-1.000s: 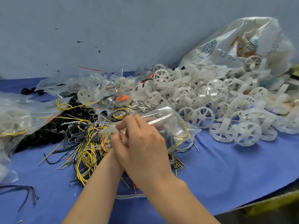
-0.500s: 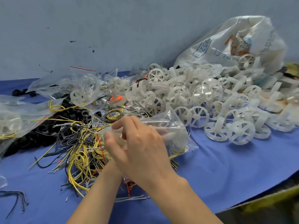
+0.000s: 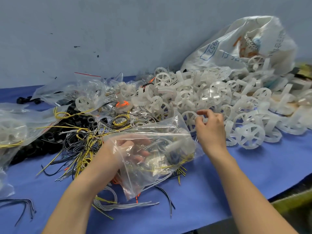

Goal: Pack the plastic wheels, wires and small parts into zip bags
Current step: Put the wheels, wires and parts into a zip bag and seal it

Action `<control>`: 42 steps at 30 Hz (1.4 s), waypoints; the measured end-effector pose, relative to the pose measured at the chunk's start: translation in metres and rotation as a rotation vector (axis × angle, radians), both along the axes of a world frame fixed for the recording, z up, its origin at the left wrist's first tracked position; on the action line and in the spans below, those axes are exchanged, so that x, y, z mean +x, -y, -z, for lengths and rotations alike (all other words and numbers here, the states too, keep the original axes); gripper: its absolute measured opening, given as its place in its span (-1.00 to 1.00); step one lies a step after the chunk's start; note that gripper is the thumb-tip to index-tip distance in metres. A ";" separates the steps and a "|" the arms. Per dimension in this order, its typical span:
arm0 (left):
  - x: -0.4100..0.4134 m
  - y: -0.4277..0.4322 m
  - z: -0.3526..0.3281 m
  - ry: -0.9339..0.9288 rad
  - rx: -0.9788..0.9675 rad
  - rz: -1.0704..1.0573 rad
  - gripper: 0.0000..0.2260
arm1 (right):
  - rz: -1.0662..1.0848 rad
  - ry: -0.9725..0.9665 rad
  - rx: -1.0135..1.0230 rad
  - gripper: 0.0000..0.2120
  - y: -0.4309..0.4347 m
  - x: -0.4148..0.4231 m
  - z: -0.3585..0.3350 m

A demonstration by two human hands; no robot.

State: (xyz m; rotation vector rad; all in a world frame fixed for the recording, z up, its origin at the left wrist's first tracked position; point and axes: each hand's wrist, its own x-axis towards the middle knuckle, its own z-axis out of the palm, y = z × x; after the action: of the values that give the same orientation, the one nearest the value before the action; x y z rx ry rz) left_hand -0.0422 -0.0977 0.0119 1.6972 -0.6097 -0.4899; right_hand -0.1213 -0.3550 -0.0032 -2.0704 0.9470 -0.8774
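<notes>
Head view: a clear zip bag [image 3: 168, 125] is being held open just above the blue desk [image 3: 219, 183], near the middle of the scene, by the left hand [image 3: 128, 149]. That hand is being seen through the film, its fingers apparently lying fairly straight and spread inside rather than clamped. Yellow and grey wires and a few small parts are already being carried in this bag. The right hand [image 3: 211, 130] is being stretched toward a white plastic wheel [image 3: 190, 119] at the near edge of the wheel heap [image 3: 211, 98], its fingers loosely curled and apart, with nothing being gripped yet. Some packing is being judged as done: filled bags [image 3: 13, 129] are lying at the left. Much more is being left, by the look of it: wheels spilling from the printed sack [image 3: 244, 43], the loose wire tangle [image 3: 84, 141] and the black rings [image 3: 50, 142] beside it.
</notes>
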 end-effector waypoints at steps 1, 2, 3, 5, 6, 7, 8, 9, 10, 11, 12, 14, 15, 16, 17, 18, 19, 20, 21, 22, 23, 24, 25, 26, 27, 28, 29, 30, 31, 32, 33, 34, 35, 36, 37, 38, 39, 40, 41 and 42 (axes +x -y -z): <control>-0.001 -0.001 -0.002 0.032 -0.069 0.030 -0.81 | -0.011 -0.032 0.002 -0.78 0.004 0.000 0.005; -0.002 -0.003 -0.006 0.032 -0.080 0.035 -0.78 | -0.024 -0.047 -0.001 -0.78 0.006 -0.001 0.008; -0.005 -0.005 -0.011 0.022 -0.088 0.025 -0.75 | -0.031 -0.049 -0.012 -0.78 0.008 0.000 0.011; -0.002 -0.010 -0.011 -0.006 -0.150 -0.016 -0.70 | -0.032 -0.039 -0.041 -0.80 0.012 0.001 0.014; -0.003 -0.011 -0.010 -0.016 -0.185 -0.044 -0.70 | -0.040 -0.035 -0.044 -0.81 0.013 0.002 0.014; -0.004 -0.012 -0.010 -0.008 -0.216 -0.057 -0.75 | -0.057 -0.034 -0.041 -0.79 0.014 0.004 0.014; -0.005 -0.012 -0.012 0.011 -0.233 -0.087 -0.78 | -0.078 -0.041 -0.037 -0.76 0.014 0.005 0.015; -0.003 -0.013 -0.012 0.033 -0.258 -0.107 -0.78 | -0.092 -0.050 -0.040 -0.73 0.014 0.006 0.015; -0.002 -0.014 -0.012 0.045 -0.290 -0.135 -0.74 | -0.096 -0.053 -0.046 -0.72 0.013 0.007 0.015; 0.000 -0.015 -0.012 0.054 -0.328 -0.169 -0.70 | -0.093 -0.044 -0.050 -0.72 0.012 0.008 0.015; 0.001 -0.016 -0.012 0.058 -0.367 -0.213 -0.67 | -0.085 -0.023 -0.049 -0.73 0.012 0.008 0.014; 0.004 -0.017 -0.013 0.080 -0.425 -0.307 -0.68 | -0.060 0.038 -0.035 -0.76 0.010 0.008 0.009; 0.005 -0.016 -0.013 0.097 -0.445 -0.353 -0.68 | -0.044 0.075 -0.029 -0.77 0.009 0.008 0.004; 0.005 -0.016 -0.014 0.111 -0.461 -0.398 -0.68 | -0.030 0.115 -0.025 -0.78 0.008 0.007 -0.001; 0.007 -0.016 -0.014 0.127 -0.482 -0.440 -0.67 | -0.017 0.159 -0.024 -0.79 0.006 0.006 -0.007; 0.007 -0.016 -0.015 0.138 -0.496 -0.479 -0.67 | -0.002 0.207 -0.031 -0.80 0.004 0.005 -0.013; 0.008 -0.016 -0.016 0.149 -0.508 -0.512 -0.66 | 0.016 0.259 -0.040 -0.81 0.002 0.003 -0.019; 0.008 -0.016 -0.017 0.163 -0.510 -0.549 -0.66 | 0.025 0.315 -0.034 -0.81 -0.001 0.001 -0.027; 0.009 -0.016 -0.017 0.181 -0.510 -0.589 -0.64 | 0.017 0.377 0.002 -0.82 -0.003 -0.001 -0.034; 0.008 -0.017 -0.018 0.212 -0.502 -0.630 -0.64 | -0.012 0.448 0.070 -0.83 -0.007 -0.002 -0.042; 0.006 -0.018 -0.018 0.280 -0.480 -0.672 -0.65 | -0.059 0.523 0.164 -0.84 -0.011 -0.004 -0.050; 0.002 -0.018 -0.020 0.404 -0.418 -0.709 -0.68 | -0.121 0.595 0.278 -0.86 -0.017 -0.005 -0.058; -0.002 -0.017 -0.021 0.581 -0.324 -0.732 -0.72 | -0.203 0.656 0.408 -0.88 -0.023 -0.005 -0.065; -0.008 -0.016 -0.023 0.771 -0.230 -0.728 -0.75 | -0.297 0.699 0.545 -0.90 -0.032 -0.005 -0.070; -0.011 -0.014 -0.023 0.940 -0.169 -0.702 -0.78 | -0.391 0.716 0.671 -0.91 -0.041 -0.004 -0.074; -0.015 -0.012 -0.023 1.050 -0.132 -0.665 -0.78 | -0.476 0.709 0.773 -0.92 -0.052 -0.002 -0.076; -0.017 -0.009 -0.022 1.093 -0.116 -0.623 -0.76 | -0.546 0.686 0.850 -0.92 -0.063 -0.001 -0.076; -0.019 -0.006 -0.022 1.098 -0.103 -0.580 -0.73 | -0.600 0.655 0.910 -0.92 -0.074 0.001 -0.076; -0.020 -0.004 -0.022 1.082 -0.091 -0.541 -0.71 | -0.641 0.629 0.965 -0.92 -0.085 0.002 -0.074; -0.021 -0.003 -0.022 1.070 -0.077 -0.509 -0.71 | -0.675 0.612 1.021 -0.91 -0.095 0.004 -0.072; -0.022 -0.003 -0.022 1.066 -0.064 -0.484 -0.71 | -0.705 0.603 1.075 -0.92 -0.104 0.005 -0.070; -0.022 -0.004 -0.021 1.062 -0.052 -0.465 -0.71 | -0.737 0.596 1.124 -0.93 -0.113 0.005 -0.068; -0.023 -0.005 -0.020 1.041 -0.046 -0.451 -0.72 | -0.770 0.588 1.173 -0.93 -0.120 0.006 -0.067; -0.024 -0.006 -0.020 0.999 -0.053 -0.446 -0.72 | -0.800 0.580 1.223 -0.93 -0.127 0.006 -0.067; -0.026 -0.007 -0.021 0.949 -0.071 -0.449 -0.72 | -0.828 0.570 1.267 -0.92 -0.131 0.006 -0.067; -0.026 -0.009 -0.021 0.911 -0.093 -0.456 -0.74 | -0.853 0.558 1.282 -0.90 -0.135 0.005 -0.069; -0.026 -0.012 -0.022 0.880 -0.112 -0.463 -0.75 | -0.869 0.542 1.241 -0.87 -0.138 0.005 -0.071; -0.026 -0.015 -0.023 0.840 -0.128 -0.474 -0.75 | -0.865 0.514 1.118 -0.85 -0.140 0.004 -0.071; -0.025 -0.020 -0.026 0.786 -0.145 -0.494 -0.73 | -0.837 0.468 0.910 -0.83 -0.141 0.003 -0.069; -0.022 -0.026 -0.029 0.719 -0.172 -0.515 -0.70 | -0.780 0.407 0.643 -0.84 -0.143 0.002 -0.066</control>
State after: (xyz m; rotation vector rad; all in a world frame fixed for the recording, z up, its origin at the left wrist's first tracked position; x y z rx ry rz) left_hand -0.0646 -0.0718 0.0405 1.7618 -0.6568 0.5518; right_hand -0.1196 -0.2116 0.0632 -1.4210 0.1157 -0.4488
